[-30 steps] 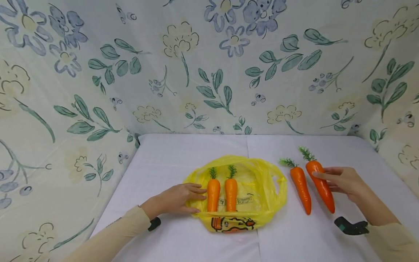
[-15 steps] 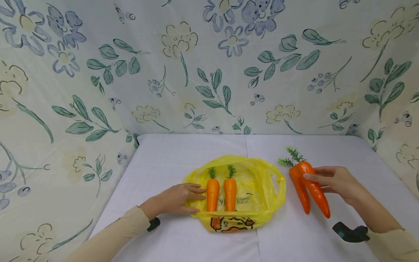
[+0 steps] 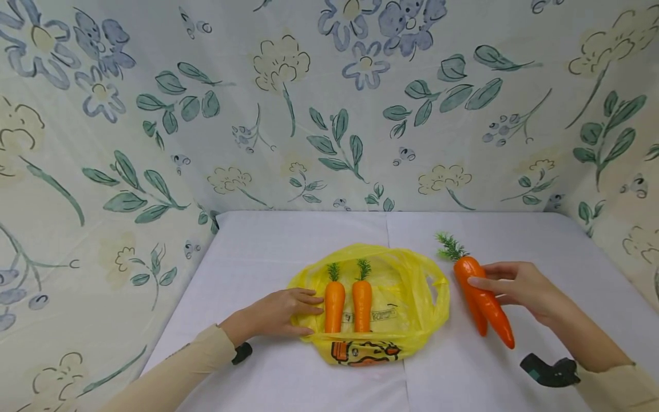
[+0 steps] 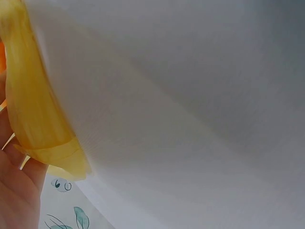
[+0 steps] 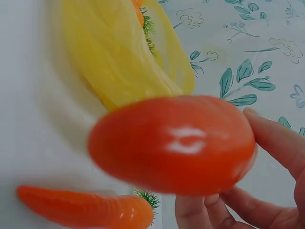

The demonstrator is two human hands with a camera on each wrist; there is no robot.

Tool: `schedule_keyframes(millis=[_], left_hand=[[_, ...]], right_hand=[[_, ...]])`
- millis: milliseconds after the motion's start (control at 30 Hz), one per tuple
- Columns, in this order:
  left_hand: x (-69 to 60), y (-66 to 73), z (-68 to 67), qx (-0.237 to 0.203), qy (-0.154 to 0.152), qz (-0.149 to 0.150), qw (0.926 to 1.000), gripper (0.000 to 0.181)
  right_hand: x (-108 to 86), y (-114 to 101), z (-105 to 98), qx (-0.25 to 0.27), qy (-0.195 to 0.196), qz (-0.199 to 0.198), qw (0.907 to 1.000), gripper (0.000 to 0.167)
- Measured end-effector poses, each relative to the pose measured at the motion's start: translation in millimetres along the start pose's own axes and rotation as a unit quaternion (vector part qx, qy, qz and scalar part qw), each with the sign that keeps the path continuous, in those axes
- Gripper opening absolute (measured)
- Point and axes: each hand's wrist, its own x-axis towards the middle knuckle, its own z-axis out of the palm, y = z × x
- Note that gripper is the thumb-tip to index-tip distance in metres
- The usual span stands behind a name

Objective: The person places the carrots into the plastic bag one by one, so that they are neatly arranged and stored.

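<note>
My right hand (image 3: 520,289) grips an orange toy carrot (image 3: 481,297) with a green frilly top, thumb on its near side; the right wrist view shows the held carrot (image 5: 171,145) tip-on. Partly hidden beneath it in the head view is a second carrot (image 3: 480,327), lying on the table in the right wrist view. Two more carrots (image 3: 334,306) lie side by side in a yellow plastic bag (image 3: 412,297), lower ends hidden by its front edge. At the bag's left rim rests my left hand (image 3: 280,312), fingers spread against the plastic; the thin film partly covers these fingers (image 4: 33,174).
A white cloth covers the table (image 3: 257,240). Behind it and at both sides hangs a floral curtain (image 3: 231,114). Dark wrist-camera mounts (image 3: 550,371) stick out beside both forearms. The bag's loose handle (image 3: 437,297) points right, toward the carrots outside.
My right hand has moved left with its carrot, which now overlaps the loose carrot beside it, its tip swinging slightly nearer. The left hand and the bag have stayed put.
</note>
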Motion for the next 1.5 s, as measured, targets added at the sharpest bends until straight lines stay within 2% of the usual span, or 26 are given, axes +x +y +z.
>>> schedule_keyframes(millis=[400, 767, 1067, 1300, 1500], left_hand=[[0.1, -4.8, 2.6, 0.001, 0.007, 0.013, 0.9999, 0.050], [1.9, -3.8, 0.4, 0.001, 0.006, 0.016, 0.9999, 0.050], [2.4, -3.4, -0.2, 0.004, 0.003, 0.013, 0.9999, 0.050], [1.6, -4.5, 2.3, 0.010, 0.008, 0.015, 0.9998, 0.050], [0.4, -4.1, 2.5, 0.007, 0.006, 0.012, 0.9999, 0.050]], right_hand=[[-0.9, -18.0, 15.9, 0.037, -0.042, -0.022, 0.9982, 0.074], [1.2, -31.7, 33.3, 0.023, -0.065, -0.047, 0.9965, 0.065], [4.6, -39.3, 43.3, -0.003, -0.070, -0.043, 0.9966, 0.061], [7.2, -41.1, 50.8, 0.001, -0.094, -0.068, 0.9933, 0.054], [7.9, -47.8, 56.5, 0.004, -0.105, -0.058, 0.9928, 0.055]])
